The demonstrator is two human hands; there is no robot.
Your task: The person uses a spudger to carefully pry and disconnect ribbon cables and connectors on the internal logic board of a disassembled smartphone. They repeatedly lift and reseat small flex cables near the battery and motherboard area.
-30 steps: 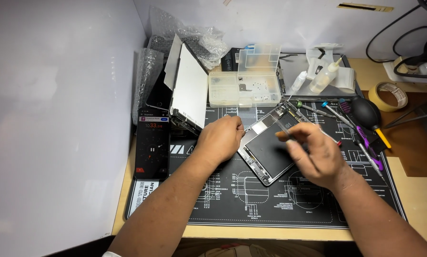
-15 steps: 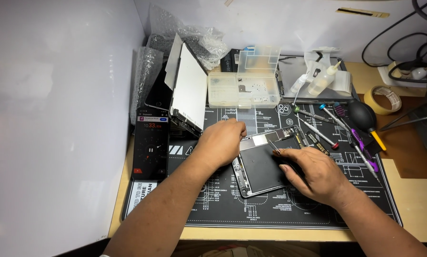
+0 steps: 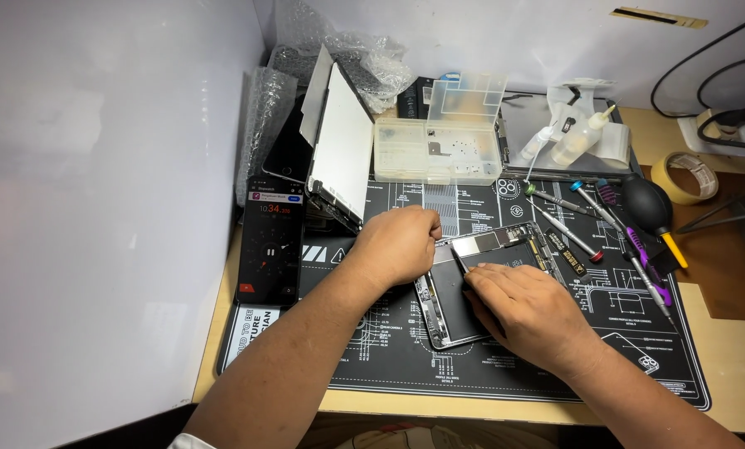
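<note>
On black mat (image 3: 389, 366), opened tablet (image 3: 451, 312) lies beneath both hands.

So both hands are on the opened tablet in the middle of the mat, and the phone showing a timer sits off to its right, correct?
Not quite. In the head view the phone lies left of the opened tablet, at the mat's left edge. The left hand and right hand are on the tablet.

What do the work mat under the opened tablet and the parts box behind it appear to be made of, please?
The work mat looks like soft rubber or silicone: matte black, lying flat, with white printed diagrams. The parts box seems to be clear hard plastic, since its compartments show through and its raised lid is see-through. The opened tablet shows a grey, metal-looking frame edge, though that is less certain.
</note>
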